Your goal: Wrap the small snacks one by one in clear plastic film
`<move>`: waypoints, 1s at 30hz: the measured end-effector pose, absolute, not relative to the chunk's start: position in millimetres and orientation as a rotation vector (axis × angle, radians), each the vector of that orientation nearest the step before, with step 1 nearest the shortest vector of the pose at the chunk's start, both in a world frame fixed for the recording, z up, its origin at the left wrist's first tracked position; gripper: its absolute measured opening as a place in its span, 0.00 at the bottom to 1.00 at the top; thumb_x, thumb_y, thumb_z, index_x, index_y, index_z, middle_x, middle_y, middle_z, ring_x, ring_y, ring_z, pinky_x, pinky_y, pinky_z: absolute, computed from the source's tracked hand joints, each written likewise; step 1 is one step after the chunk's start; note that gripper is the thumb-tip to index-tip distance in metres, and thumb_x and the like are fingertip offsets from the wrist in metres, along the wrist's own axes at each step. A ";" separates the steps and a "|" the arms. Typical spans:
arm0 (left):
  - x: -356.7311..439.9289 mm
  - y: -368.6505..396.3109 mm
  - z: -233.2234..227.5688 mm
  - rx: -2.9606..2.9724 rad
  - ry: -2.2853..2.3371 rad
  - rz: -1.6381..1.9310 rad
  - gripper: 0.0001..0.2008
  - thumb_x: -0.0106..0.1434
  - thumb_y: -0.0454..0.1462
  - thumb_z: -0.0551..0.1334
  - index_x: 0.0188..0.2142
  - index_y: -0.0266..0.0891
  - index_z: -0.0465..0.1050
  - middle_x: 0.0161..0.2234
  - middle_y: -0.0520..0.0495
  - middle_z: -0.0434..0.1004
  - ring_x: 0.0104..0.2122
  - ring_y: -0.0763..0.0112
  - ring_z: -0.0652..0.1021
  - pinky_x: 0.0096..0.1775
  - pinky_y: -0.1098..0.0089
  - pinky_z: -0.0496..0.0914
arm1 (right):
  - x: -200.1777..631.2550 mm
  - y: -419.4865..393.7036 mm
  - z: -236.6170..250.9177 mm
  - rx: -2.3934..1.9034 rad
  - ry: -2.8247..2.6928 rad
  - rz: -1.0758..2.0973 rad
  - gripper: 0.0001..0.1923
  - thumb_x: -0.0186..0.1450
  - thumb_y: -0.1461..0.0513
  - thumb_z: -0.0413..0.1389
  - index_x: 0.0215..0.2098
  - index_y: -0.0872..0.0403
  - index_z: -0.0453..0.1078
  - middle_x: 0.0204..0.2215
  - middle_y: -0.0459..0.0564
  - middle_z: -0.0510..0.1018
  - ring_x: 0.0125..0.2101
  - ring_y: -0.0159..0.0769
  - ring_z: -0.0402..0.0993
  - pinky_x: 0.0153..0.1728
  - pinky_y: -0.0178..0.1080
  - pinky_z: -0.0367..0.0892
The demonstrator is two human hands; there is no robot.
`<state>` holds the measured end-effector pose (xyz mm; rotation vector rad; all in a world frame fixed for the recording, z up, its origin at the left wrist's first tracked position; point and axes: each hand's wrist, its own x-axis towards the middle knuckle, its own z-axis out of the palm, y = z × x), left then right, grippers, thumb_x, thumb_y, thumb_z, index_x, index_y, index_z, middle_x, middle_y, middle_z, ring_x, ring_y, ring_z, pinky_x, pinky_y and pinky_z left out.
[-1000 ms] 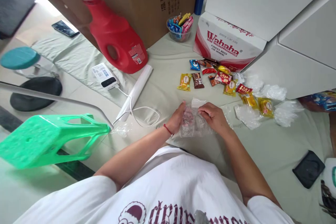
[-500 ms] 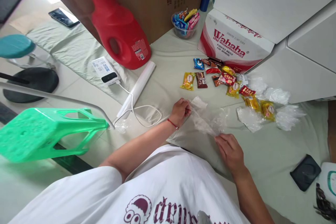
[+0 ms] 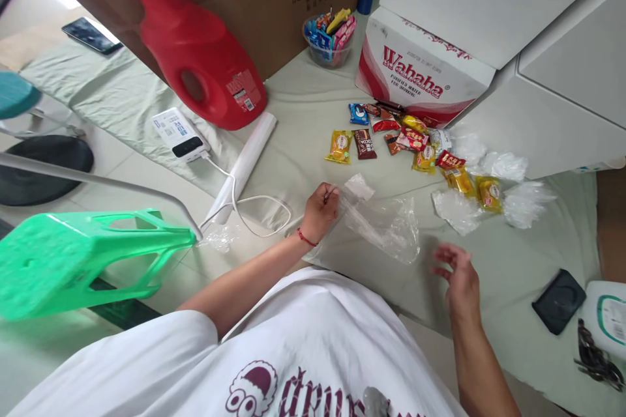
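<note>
My left hand point(image 3: 321, 210), with a red cord at the wrist, pinches one end of a clear plastic bag point(image 3: 386, 228). The bag stretches out to the right over the pale green cloth point(image 3: 298, 104). Apart from it, my right hand point(image 3: 458, 273) hangs to the right of the bag with fingers spread and nothing in them. A small white packet point(image 3: 359, 187) lies by the bag's upper edge. Beyond it are a yellow-wrapped snack point(image 3: 339, 146) and a brown cocoa packet point(image 3: 365, 144). More wrapped snacks point(image 3: 411, 139) are heaped before the carton.
Crumpled clear bags point(image 3: 528, 203) lie right of the snacks. A Wahaba-type red and white carton point(image 3: 415, 71), a tub of sweets point(image 3: 328, 45) and a red jug point(image 3: 205, 71) stand behind. Leftward are a power bank point(image 3: 178, 135), a white roll point(image 3: 247, 166) and a green stool point(image 3: 92, 260).
My right hand has let go of the clear bag and moved right, its fingers opening. The bag's right end now lies loose. My left hand keeps its hold.
</note>
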<state>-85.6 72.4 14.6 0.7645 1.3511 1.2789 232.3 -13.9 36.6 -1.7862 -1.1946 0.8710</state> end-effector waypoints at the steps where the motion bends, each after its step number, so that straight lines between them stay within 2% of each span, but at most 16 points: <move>1: -83.7 67.0 16.5 0.791 1.343 1.276 0.18 0.64 0.52 0.65 0.33 0.43 0.63 0.19 0.61 0.56 0.18 0.78 0.61 0.23 0.73 0.56 | 225.8 4.0 34.0 -1.794 -1.146 0.932 0.33 0.70 0.36 0.46 0.48 0.53 0.76 0.39 0.57 0.80 0.38 0.44 0.78 0.28 0.40 0.73; 3: -82.6 53.7 20.7 0.836 1.317 1.245 0.18 0.63 0.52 0.66 0.33 0.43 0.64 0.21 0.60 0.58 0.18 0.78 0.63 0.24 0.73 0.57 | 206.1 38.6 28.1 -1.811 -1.184 1.064 0.33 0.64 0.35 0.55 0.45 0.54 0.76 0.34 0.54 0.79 0.32 0.40 0.75 0.27 0.39 0.70; 6: -94.8 29.0 25.2 0.862 1.313 1.119 0.16 0.59 0.49 0.67 0.33 0.41 0.68 0.23 0.58 0.62 0.21 0.77 0.66 0.26 0.73 0.59 | 172.9 74.6 22.6 -1.749 -1.296 1.164 0.25 0.57 0.42 0.65 0.37 0.55 0.77 0.24 0.45 0.73 0.23 0.31 0.64 0.25 0.35 0.60; 8: -113.2 13.8 28.3 0.842 1.347 1.029 0.14 0.55 0.45 0.68 0.36 0.39 0.73 0.26 0.55 0.67 0.24 0.75 0.68 0.26 0.72 0.60 | 157.1 85.5 24.6 -1.638 -1.361 1.179 0.21 0.60 0.45 0.64 0.35 0.54 0.77 0.23 0.44 0.71 0.23 0.30 0.61 0.26 0.34 0.58; 10: -133.9 4.9 34.3 0.855 1.439 1.041 0.17 0.53 0.44 0.67 0.41 0.39 0.79 0.31 0.50 0.72 0.29 0.70 0.71 0.29 0.71 0.64 | 148.2 89.7 31.1 -1.495 -1.451 1.177 0.18 0.63 0.47 0.62 0.37 0.53 0.78 0.26 0.44 0.74 0.27 0.31 0.64 0.30 0.34 0.60; 13: -152.0 9.6 49.3 0.990 1.608 1.166 0.17 0.59 0.46 0.63 0.44 0.41 0.81 0.41 0.44 0.76 0.42 0.60 0.75 0.42 0.66 0.70 | 140.7 91.5 44.7 -1.253 -1.624 1.181 0.13 0.66 0.50 0.61 0.38 0.51 0.78 0.31 0.46 0.76 0.32 0.33 0.68 0.36 0.36 0.65; 14: -151.7 15.6 54.4 1.041 1.614 1.183 0.18 0.60 0.47 0.65 0.45 0.41 0.81 0.44 0.42 0.77 0.47 0.58 0.75 0.46 0.64 0.70 | 138.2 91.6 49.1 -1.178 -1.670 1.184 0.12 0.66 0.51 0.61 0.37 0.50 0.78 0.31 0.46 0.75 0.33 0.33 0.69 0.37 0.37 0.65; 16: -141.3 30.7 61.6 1.118 1.536 1.161 0.23 0.55 0.47 0.72 0.48 0.41 0.79 0.49 0.40 0.78 0.52 0.54 0.75 0.52 0.62 0.69 | 132.9 91.1 56.3 -1.065 -1.720 1.200 0.11 0.67 0.52 0.61 0.37 0.50 0.78 0.30 0.46 0.74 0.33 0.33 0.69 0.37 0.37 0.66; 18: -122.4 45.7 62.3 1.162 1.393 1.084 0.25 0.48 0.46 0.77 0.44 0.42 0.79 0.46 0.42 0.80 0.49 0.55 0.77 0.49 0.63 0.70 | 129.1 89.8 60.2 -1.010 -1.736 1.232 0.11 0.68 0.52 0.61 0.38 0.50 0.77 0.30 0.46 0.73 0.33 0.34 0.69 0.36 0.37 0.66; 19: -112.2 52.0 60.1 1.166 1.326 1.034 0.21 0.48 0.46 0.77 0.39 0.42 0.78 0.40 0.44 0.80 0.44 0.58 0.77 0.45 0.65 0.70 | 128.7 89.0 60.6 -1.015 -1.729 1.241 0.11 0.68 0.51 0.61 0.38 0.50 0.77 0.31 0.46 0.74 0.33 0.34 0.69 0.36 0.37 0.66; 20: -102.8 57.2 56.4 1.162 1.272 0.984 0.17 0.51 0.49 0.75 0.32 0.41 0.76 0.33 0.47 0.78 0.37 0.62 0.77 0.40 0.67 0.70 | 129.8 88.2 59.9 -1.046 -1.702 1.237 0.12 0.68 0.51 0.61 0.38 0.50 0.77 0.31 0.46 0.74 0.33 0.34 0.69 0.36 0.37 0.66; 22: -89.3 64.4 46.3 1.117 1.208 0.939 0.21 0.59 0.53 0.68 0.23 0.41 0.68 0.23 0.52 0.69 0.25 0.70 0.70 0.31 0.69 0.65 | 136.1 87.0 55.3 -1.164 -1.578 1.198 0.13 0.67 0.50 0.62 0.38 0.50 0.77 0.31 0.46 0.75 0.31 0.33 0.68 0.35 0.36 0.66; 25: -83.7 71.3 29.9 1.018 1.255 1.040 0.24 0.63 0.56 0.63 0.24 0.41 0.63 0.19 0.56 0.61 0.20 0.75 0.64 0.27 0.71 0.61 | 153.3 85.9 43.8 -1.323 -1.271 1.115 0.17 0.64 0.47 0.64 0.39 0.51 0.75 0.29 0.44 0.73 0.28 0.31 0.65 0.31 0.35 0.65; 30: -93.5 85.0 13.0 0.931 1.526 1.172 0.22 0.69 0.54 0.57 0.26 0.43 0.59 0.19 0.58 0.55 0.21 0.74 0.61 0.26 0.72 0.58 | 183.9 85.1 23.8 -1.491 -0.949 0.963 0.24 0.56 0.44 0.67 0.38 0.53 0.73 0.26 0.41 0.68 0.26 0.29 0.60 0.24 0.32 0.60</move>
